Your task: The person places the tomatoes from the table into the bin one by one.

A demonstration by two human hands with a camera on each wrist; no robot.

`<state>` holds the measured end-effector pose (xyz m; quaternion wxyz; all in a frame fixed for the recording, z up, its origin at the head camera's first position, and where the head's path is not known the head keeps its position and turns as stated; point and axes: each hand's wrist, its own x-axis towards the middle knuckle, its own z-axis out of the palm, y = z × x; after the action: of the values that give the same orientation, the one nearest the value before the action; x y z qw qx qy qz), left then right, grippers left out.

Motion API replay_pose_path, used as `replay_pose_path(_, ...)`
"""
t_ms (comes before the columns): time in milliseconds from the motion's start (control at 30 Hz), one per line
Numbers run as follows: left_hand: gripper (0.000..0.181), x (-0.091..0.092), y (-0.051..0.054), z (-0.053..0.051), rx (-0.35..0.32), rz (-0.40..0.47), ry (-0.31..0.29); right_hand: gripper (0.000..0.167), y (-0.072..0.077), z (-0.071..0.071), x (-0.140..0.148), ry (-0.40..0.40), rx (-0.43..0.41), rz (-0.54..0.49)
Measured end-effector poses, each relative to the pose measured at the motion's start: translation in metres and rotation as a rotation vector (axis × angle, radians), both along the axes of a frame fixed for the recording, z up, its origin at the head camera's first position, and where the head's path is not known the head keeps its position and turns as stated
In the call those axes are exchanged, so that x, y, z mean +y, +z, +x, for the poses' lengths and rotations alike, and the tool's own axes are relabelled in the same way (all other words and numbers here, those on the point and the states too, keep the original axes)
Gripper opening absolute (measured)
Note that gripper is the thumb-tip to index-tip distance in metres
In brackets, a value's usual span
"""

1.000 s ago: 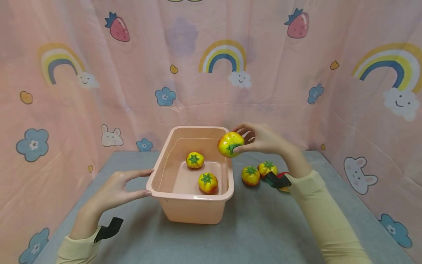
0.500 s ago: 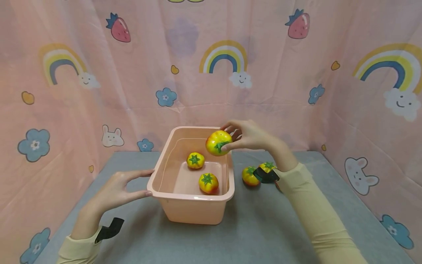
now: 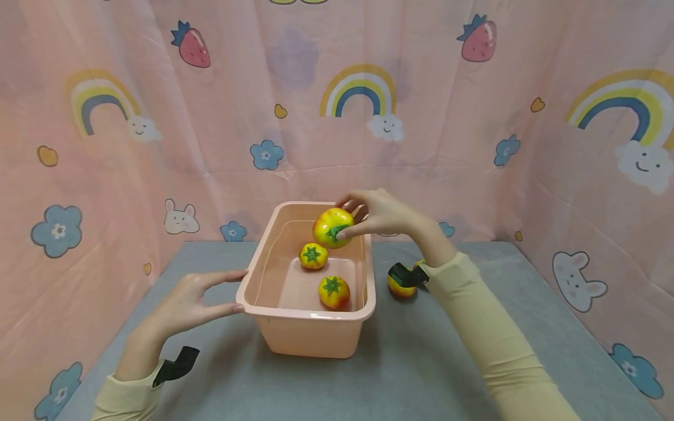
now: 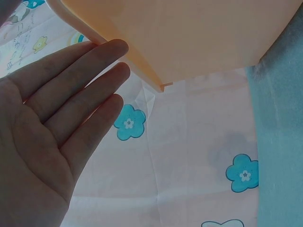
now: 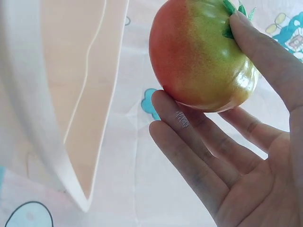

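My right hand (image 3: 387, 213) pinches a yellow-red toy tomato (image 3: 329, 224) with a green leafy top, above the inside of the pink plastic basin (image 3: 305, 334). In the right wrist view the thumb lies by the green leaves (image 5: 229, 19) and the fingertips touch the far side of the fruit. Two more toy tomatoes, a rear one (image 3: 313, 256) and a front one (image 3: 334, 292), lie on the basin's floor. At the basin's left rim, my left hand (image 3: 184, 301) touches it with extended fingers and thumb; in the left wrist view its fingers (image 4: 87, 101) are nearly straight.
Right of the basin, another toy tomato (image 3: 402, 289) rests on the grey tabletop (image 3: 437, 362), partly covered by a black strap (image 3: 408, 275) at the right wrist. Pink patterned cloth (image 3: 295, 175) encloses the back and sides.
My right hand has carried the toy tomato leftward, from over the basin's right rim to above its inside. The right forearm now covers more of the fruit on the table. The left hand stays put.
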<state>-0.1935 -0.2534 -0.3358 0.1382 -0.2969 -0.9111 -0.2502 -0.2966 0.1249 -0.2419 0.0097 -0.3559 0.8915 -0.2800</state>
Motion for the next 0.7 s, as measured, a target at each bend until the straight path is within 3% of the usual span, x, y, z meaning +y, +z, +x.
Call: replay_pose_path(700, 0.056, 0.001, 0.002, 0.001, -0.016, 0.000, 0.010, 0.058, 0.003, -0.008, -0.033, 0.018, -0.096, 0.007)
